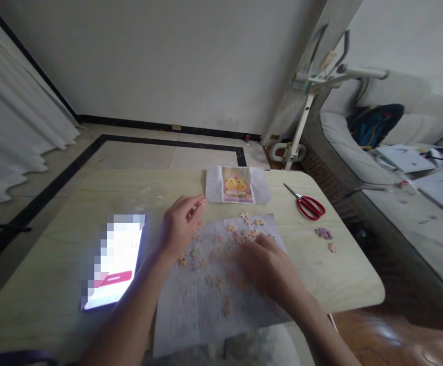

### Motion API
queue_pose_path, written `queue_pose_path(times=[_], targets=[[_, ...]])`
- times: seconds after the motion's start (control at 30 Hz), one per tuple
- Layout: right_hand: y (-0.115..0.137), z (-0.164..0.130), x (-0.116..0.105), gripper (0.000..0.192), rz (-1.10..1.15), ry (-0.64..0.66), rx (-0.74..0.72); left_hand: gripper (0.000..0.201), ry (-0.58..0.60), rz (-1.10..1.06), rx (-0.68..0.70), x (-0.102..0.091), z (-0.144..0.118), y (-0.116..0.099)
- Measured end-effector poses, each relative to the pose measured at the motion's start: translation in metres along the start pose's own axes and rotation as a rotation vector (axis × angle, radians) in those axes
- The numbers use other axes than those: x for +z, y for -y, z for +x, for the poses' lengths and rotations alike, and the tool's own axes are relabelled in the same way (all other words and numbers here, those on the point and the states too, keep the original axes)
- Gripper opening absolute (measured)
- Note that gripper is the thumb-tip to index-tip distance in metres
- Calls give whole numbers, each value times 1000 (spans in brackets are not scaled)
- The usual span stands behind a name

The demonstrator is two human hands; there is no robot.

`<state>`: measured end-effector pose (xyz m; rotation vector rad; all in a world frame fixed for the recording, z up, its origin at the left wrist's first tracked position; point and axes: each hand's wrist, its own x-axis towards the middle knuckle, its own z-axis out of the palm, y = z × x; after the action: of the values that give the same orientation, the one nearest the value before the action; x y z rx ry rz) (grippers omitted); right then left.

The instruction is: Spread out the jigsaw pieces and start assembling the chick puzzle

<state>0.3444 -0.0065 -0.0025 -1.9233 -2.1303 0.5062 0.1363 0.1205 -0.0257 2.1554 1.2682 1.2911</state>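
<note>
Puzzle pieces [251, 235] on printed paper [181, 325], text illegible, lit screen [120, 251] showing "33"

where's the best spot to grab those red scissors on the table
Probably the red handles, coming from the near right: the scissors lie flat with their loops facing that way, while the pointed blades aim far left.
</note>
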Motion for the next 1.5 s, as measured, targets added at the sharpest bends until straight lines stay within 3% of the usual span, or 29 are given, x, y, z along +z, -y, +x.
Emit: queue_pose_path(times=[0.2, 0.57, 0.73, 1.03, 1.2, 1.33, 1.5], targets=[[-1, 5, -1, 19, 98, 22, -12, 16, 27, 5, -2, 3, -1, -1], [-28, -11, -12, 10, 239, -93, 16, 18, 31, 19, 21, 2, -2, 2], [-19, -21, -10, 12, 213, -10, 22, 19, 71, 8, 46, 5, -4, 2], [-17, -36, -9, 20, 241, 14, -14, 18, 76, 13, 44, 4, -4, 1], [-7, -43, -1, 9, 201, 2, 20, 19, 95, -4, 24, 4, -3, -1], [-8, -44, -2, 13, 144, -11, 29, 19, 89, 0, 27, 4, -4, 0], [-23, -55, -11, 22, 146, -116, 39, 19, 79, 5, 39, 4, -5, 1]])
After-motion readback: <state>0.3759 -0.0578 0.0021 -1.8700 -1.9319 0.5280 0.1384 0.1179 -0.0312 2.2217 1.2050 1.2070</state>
